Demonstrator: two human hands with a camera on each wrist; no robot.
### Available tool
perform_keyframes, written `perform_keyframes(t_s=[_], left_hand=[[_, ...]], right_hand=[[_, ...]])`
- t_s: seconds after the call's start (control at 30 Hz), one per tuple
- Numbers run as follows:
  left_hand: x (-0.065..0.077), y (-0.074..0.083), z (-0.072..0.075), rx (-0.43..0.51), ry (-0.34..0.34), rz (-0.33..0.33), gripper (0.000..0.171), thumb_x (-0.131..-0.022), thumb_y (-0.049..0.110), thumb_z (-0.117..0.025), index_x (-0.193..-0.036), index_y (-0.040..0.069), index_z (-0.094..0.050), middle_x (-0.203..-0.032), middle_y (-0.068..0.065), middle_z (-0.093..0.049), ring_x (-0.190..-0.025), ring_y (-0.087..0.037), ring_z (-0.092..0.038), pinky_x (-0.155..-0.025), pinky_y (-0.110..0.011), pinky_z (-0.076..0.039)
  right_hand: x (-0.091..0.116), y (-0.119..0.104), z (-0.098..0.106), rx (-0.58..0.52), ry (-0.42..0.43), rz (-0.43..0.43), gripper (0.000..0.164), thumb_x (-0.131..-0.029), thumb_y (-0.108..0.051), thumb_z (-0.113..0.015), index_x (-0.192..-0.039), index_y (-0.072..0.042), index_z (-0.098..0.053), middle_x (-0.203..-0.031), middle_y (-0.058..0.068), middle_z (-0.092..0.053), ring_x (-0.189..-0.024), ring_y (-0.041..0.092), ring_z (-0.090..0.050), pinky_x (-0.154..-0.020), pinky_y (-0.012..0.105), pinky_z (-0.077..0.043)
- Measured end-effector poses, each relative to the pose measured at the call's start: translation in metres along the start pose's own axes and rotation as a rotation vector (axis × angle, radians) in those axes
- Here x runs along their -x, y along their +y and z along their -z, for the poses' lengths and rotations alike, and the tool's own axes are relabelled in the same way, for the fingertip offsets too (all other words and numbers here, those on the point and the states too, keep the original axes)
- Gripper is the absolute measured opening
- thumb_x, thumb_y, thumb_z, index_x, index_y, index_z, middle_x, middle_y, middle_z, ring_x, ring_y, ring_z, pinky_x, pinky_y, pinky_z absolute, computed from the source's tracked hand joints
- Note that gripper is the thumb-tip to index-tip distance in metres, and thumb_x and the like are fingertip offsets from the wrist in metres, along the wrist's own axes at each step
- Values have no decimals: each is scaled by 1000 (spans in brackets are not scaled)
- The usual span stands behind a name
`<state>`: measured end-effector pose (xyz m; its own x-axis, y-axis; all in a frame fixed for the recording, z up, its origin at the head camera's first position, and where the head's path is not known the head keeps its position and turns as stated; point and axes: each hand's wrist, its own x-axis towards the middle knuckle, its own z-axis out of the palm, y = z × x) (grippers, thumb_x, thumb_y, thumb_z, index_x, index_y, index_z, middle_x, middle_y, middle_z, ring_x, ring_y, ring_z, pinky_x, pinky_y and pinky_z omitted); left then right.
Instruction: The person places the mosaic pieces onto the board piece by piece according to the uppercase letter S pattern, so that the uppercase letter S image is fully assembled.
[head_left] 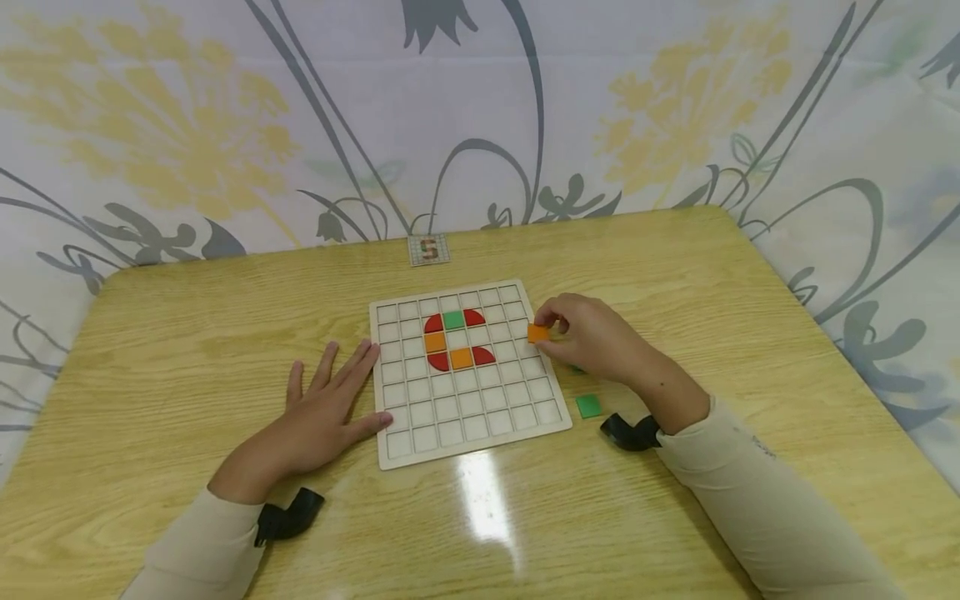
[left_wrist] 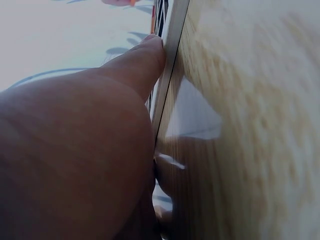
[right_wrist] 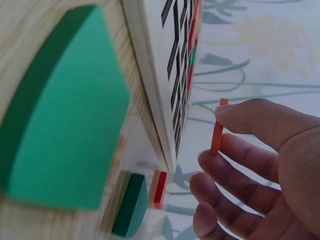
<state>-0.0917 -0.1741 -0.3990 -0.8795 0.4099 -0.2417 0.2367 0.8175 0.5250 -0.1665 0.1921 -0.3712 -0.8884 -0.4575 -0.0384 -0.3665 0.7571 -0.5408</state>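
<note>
A pale wooden grid board (head_left: 442, 412) lies on the table. Set in its cells are several red rounded pieces (head_left: 483, 356), a green square tile (head_left: 453, 320) and two orange square tiles (head_left: 461, 358). My right hand (head_left: 592, 337) pinches another orange square tile (head_left: 537, 333) between thumb and fingers, above the board's right edge; the right wrist view shows this orange tile (right_wrist: 218, 127) edge-on. With fingers spread, my left hand (head_left: 318, 425) rests at the board's left edge, its thumb (left_wrist: 145, 55) on the rim.
Right of the board lies a green tile (head_left: 588, 406), with another green piece (right_wrist: 131, 205) and a red piece (right_wrist: 160, 190) close by, partly hidden by my hand from above. A small pattern card (head_left: 428, 250) lies at the table's back edge, before a flowered cloth (head_left: 480, 100).
</note>
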Motion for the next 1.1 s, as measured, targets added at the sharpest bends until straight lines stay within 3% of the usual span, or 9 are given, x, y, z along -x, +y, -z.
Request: perform_keyframes(t_s=[0.63, 1.1], left_hand=[[-1, -1, 0, 0, 2, 2, 91, -97, 63, -51, -163, 25, -2, -171, 0, 0, -154, -38, 17, -112, -68, 21], [0, 0, 0, 1, 0, 9, 90, -97, 62, -51, -163, 25, -2, -171, 0, 1, -154, -38, 18, -112, -68, 21]], right_hand=[[-12, -37, -9, 26, -13, 78, 22, -87, -17, -78, -106, -9, -70, -104, 3, -70, -91, 21, -61, -80, 33, -54], [-7, -50, -24, 54, -54, 119, 23, -88, -19, -78, -107, -10, -71, -106, 1, -70, -94, 18, -62, -83, 31, -54]])
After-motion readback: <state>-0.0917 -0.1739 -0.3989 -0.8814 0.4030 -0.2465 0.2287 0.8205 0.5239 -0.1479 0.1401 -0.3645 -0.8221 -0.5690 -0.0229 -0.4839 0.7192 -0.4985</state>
